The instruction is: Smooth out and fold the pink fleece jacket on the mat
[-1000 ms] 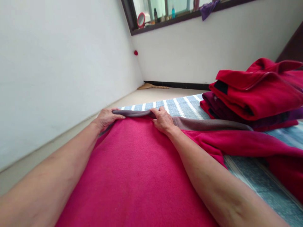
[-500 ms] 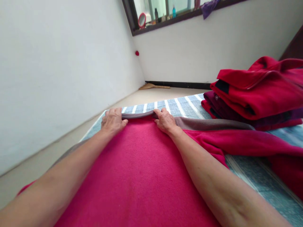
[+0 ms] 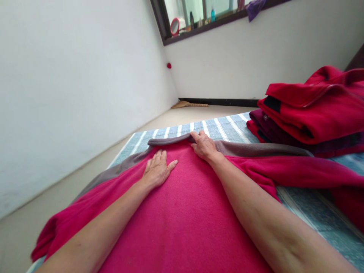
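A pink fleece jacket (image 3: 176, 212) with grey shoulders and a grey collar (image 3: 167, 141) lies spread out, its sleeves reaching to both sides. My left hand (image 3: 157, 168) rests flat on the pink cloth just below the collar, fingers stretched and thumb apart. At the right end of the collar, my right hand (image 3: 204, 146) pinches the edge between thumb and fingers. The lower part of the jacket runs out of view at the bottom.
Under the jacket is a blue and white striped sheet (image 3: 224, 127). Folded red and purple clothes (image 3: 315, 110) are stacked at the right. White walls stand to the left and ahead, with a window sill holding a round mirror (image 3: 174, 27) and bottles.
My left hand has let go of the collar's left end and come down and right onto the pink cloth. My right hand keeps its place on the collar. The view has shifted slightly.
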A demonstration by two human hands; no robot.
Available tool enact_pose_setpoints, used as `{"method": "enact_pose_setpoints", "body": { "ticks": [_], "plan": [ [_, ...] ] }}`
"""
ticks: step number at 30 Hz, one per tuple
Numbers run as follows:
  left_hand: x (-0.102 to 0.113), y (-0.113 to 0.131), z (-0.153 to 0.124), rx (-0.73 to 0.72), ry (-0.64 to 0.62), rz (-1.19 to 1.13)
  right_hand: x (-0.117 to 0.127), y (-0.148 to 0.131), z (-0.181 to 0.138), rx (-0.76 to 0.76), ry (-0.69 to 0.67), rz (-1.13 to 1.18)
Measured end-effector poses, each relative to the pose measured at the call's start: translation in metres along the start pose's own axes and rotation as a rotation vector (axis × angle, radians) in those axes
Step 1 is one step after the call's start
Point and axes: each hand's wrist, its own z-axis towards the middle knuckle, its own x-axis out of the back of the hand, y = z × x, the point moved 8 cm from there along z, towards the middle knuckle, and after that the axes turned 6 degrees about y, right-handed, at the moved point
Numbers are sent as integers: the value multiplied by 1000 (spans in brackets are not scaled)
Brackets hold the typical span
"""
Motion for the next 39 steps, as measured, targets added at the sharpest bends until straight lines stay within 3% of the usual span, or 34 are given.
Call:
{"method": "enact_pose_setpoints", "body": {
  "ticks": [5, 9, 21, 25, 28, 32, 36, 39],
  "plan": [
    [14, 11, -14, 10, 21, 28, 1, 0, -1, -6, -6, 6],
    [6, 14, -25, 59, -56, -3, 0, 0, -1, -4, -8, 3],
    [0, 11, -31, 30, -66, -67, 0, -4, -4, 5, -13, -65],
    [0, 12, -32, 31, -64, -70, 14, -23, -4, 72, 51, -163],
    [-1, 12, -33, 40, -71, -71, 21, -53, -8, 245, 100, -109],
    [2, 13, -34, 37, -63, -62, -2, -81, -23, 461, -52, -10],
    [0, 14, -35, 37, -73, -47, -32, -77, -31, 492, -167, -44],
    [-4, 13, -35, 32, -62, -51, -40, -73, -31, 493, -181, -57]
  ]
}}
